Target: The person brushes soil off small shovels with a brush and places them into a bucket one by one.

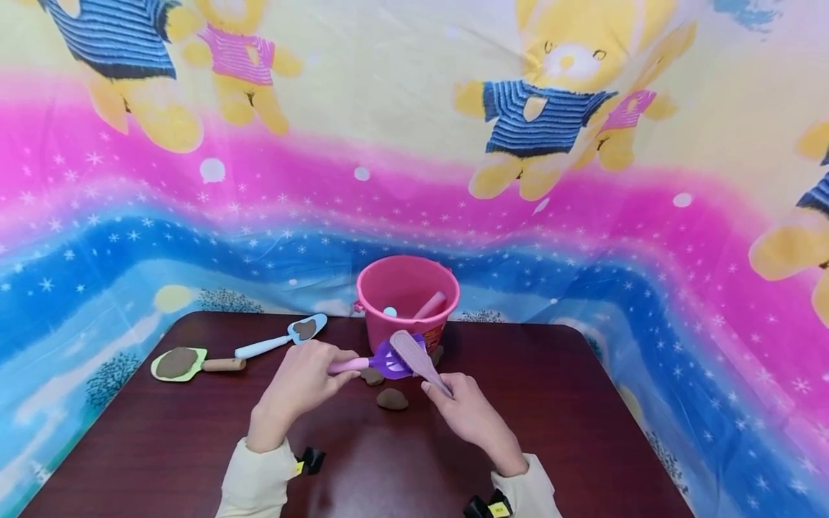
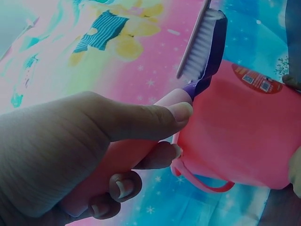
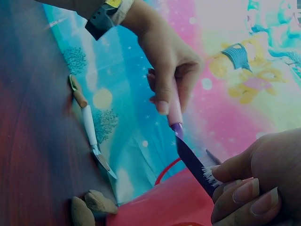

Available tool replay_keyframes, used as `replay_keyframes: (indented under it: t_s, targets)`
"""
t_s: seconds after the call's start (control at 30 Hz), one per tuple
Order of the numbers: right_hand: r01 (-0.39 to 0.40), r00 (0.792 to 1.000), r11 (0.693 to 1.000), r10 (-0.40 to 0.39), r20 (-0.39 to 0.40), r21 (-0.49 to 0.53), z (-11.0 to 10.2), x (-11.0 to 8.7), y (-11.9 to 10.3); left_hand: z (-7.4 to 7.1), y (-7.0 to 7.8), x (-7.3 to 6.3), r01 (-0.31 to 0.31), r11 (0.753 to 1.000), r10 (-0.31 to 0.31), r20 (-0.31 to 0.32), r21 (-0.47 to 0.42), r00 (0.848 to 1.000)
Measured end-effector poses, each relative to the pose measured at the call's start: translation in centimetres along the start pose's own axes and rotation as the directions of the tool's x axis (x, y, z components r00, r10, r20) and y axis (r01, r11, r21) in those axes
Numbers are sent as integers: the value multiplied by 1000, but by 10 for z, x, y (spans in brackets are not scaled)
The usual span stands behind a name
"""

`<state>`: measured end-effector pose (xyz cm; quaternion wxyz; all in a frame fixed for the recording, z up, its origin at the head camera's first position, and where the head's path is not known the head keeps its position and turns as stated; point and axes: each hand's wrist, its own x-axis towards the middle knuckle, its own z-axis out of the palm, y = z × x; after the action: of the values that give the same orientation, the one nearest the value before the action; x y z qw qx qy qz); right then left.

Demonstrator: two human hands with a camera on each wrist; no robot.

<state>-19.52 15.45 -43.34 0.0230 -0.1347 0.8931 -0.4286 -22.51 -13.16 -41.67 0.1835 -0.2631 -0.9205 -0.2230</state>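
Note:
My left hand grips the pink handle of a purple toy shovel, its blade raised in front of the pink bucket. My right hand holds a mauve brush by its handle, tilted over the blade. White bristles meet the blade in the right wrist view. From the left wrist, the shovel blade appears edge-on beside the brush. Brown lumps lie on the table below the tools; one is partly hidden behind the shovel.
At the left lie a green scoop with a wooden handle and a light-blue trowel, each carrying brown material. A pink stick and a pale round tip show inside the bucket. A printed cloth hangs behind the dark table.

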Motion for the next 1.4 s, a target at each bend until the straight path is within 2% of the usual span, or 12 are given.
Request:
replay_keyframes:
  t_s: [0.5, 0.73, 1.03, 1.4]
  targets:
    - [-80, 995, 997, 80, -62, 2, -18, 1, 8, -5, -5, -2, 31, 999, -30, 12, -17, 999]
    - [-96, 990, 995, 98, -100, 30, -23, 1, 8, -7, -8, -3, 42, 999, -42, -12, -32, 999]
    - [-34, 994, 999, 37, -102, 33, -14, 3, 5, -4, -5, -1, 63, 997, -62, 42, -35, 997]
    - [42, 999, 999, -42, -2, 26, 9, 2, -1, 2, 1, 2, 34, 999, -33, 41, -26, 999]
